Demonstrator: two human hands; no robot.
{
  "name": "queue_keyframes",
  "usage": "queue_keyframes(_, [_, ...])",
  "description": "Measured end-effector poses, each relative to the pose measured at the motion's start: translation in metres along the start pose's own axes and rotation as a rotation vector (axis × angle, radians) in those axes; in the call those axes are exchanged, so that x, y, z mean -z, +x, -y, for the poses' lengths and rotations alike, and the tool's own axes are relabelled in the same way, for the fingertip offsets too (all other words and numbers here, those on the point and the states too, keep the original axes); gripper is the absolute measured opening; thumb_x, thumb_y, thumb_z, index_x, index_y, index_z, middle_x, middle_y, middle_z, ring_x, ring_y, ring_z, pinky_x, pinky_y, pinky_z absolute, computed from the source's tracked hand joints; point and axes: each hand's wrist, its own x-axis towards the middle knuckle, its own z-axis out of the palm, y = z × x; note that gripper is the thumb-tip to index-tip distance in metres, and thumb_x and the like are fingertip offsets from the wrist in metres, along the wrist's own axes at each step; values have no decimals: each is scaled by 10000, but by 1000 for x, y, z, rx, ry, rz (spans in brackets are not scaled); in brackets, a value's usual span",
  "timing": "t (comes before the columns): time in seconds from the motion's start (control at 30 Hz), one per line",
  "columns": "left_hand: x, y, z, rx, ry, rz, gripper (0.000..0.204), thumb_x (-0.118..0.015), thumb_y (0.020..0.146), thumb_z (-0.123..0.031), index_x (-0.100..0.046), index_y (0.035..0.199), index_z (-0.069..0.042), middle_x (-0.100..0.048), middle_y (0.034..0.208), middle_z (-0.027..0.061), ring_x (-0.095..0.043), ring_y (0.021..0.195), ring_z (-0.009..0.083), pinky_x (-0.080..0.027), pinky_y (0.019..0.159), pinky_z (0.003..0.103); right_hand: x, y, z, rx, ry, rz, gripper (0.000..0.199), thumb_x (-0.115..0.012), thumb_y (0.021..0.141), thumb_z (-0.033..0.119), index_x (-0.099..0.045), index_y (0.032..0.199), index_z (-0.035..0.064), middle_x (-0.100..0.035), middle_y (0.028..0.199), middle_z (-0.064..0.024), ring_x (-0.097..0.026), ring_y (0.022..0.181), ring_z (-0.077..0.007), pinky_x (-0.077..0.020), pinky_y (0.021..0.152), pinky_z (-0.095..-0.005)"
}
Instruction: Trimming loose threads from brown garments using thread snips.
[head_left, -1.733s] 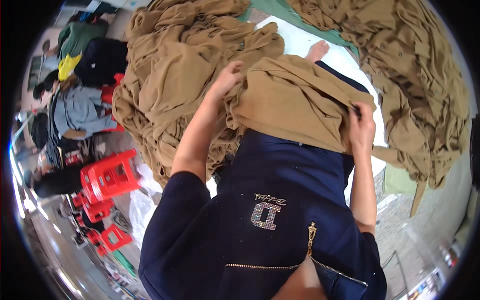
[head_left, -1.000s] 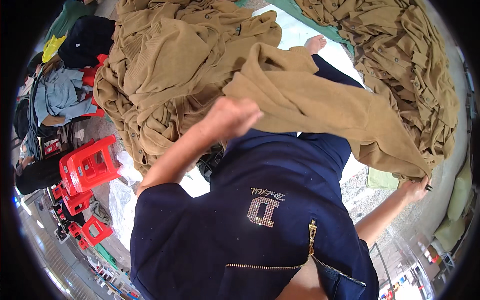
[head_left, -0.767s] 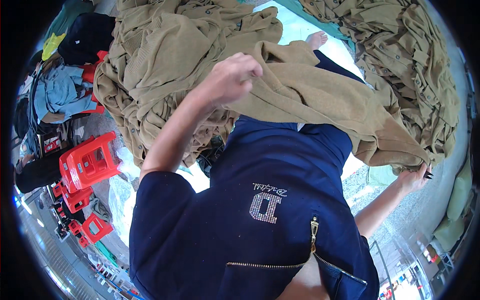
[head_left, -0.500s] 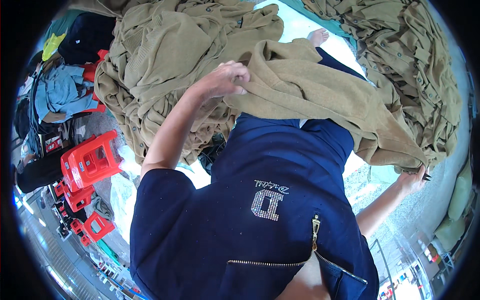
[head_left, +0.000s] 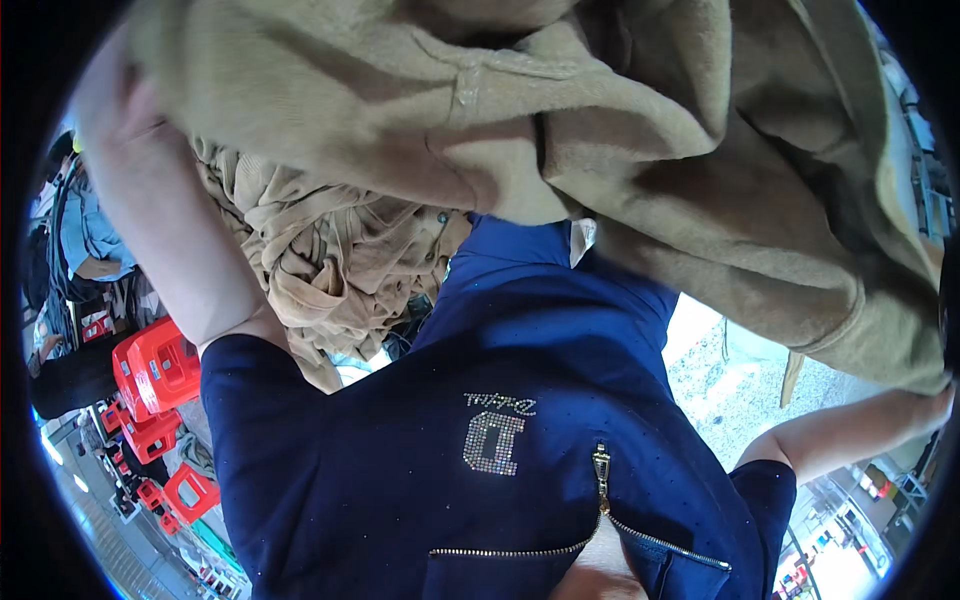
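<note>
A tan knit garment (head_left: 620, 130) is lifted and spread across the upper part of the view, close in front of me. Folds and a seam line show on it. At the far upper left, my left hand (head_left: 135, 100) is closed on the garment's edge, blurred by motion and partly cut by the dark rim. My right arm stretches out to the right, where my right hand (head_left: 935, 402) grips the garment's lower corner. Its fingers are mostly cut off by the rim, so any small tool in them cannot be made out.
Behind the garment lies a heap of similar tan garments (head_left: 340, 260) with dark buttons. Red plastic stools (head_left: 165, 370) stand on the left, near pale blue clothing (head_left: 95, 230). Grey speckled floor (head_left: 740, 400) shows at the right.
Both hands have moved apart and outward, raising the garment from my lap toward my head and stretching it wide. The dark pointed tool at my right hand no longer shows clearly.
</note>
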Motion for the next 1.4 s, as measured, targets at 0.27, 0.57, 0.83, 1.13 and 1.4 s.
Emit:
queue_keyframes(0.27, [-163, -66, 84, 325, 49, 817, 150, -690, 879, -168, -679, 934, -29, -636, 815, -21, -566, 786, 54, -481, 709, 258, -230, -62, -27, 163, -120, 942, 275, -672, 670, 68, -750, 926, 130, -558, 1334, -141, -553, 1160, -274, -506, 854, -397])
queue_keyframes(0.57, [-147, -68, 115, 392, 95, 726, 173, -725, 866, -141, -660, 952, -5, -618, 826, -32, -549, 779, 28, -443, 682, 196, -278, -97, -103, -245, -14, 956, 230, -644, 725, -59, -667, 947, -4, -623, 914, -39, -578, 763, -120, -470, 701, -257])
queue_keyframes(0.83, [-166, -85, 112, 483, -134, 503, 158, -722, 860, -127, -671, 956, -13, -637, 835, -5, -563, 788, 47, -454, 705, 209, -305, -114, -78, 482, -235, 644, 244, -709, 685, -10, -702, 922, 46, -592, 822, -57, -622, 678, -184, -521, 561, -291])
queue_keyframes(1.13, [-184, -95, 116, 381, 26, 514, 187, -663, 907, -139, -695, 961, 38, -655, 826, 11, -563, 784, 65, -458, 714, 231, -299, -124, -87, 608, -202, 579, 185, -714, 648, -7, -617, 805, -3, -607, 842, -91, -620, 666, -209, -511, 542, -297])
queue_keyframes(1.4, [-183, -96, 114, 298, 24, 604, 135, -667, 884, -38, -659, 997, 34, -635, 904, 8, -565, 846, 63, -458, 768, 225, -303, -128, -91, 452, -166, 615, 182, -714, 650, -34, -610, 794, 7, -602, 850, -88, -624, 679, -207, -511, 553, -296])
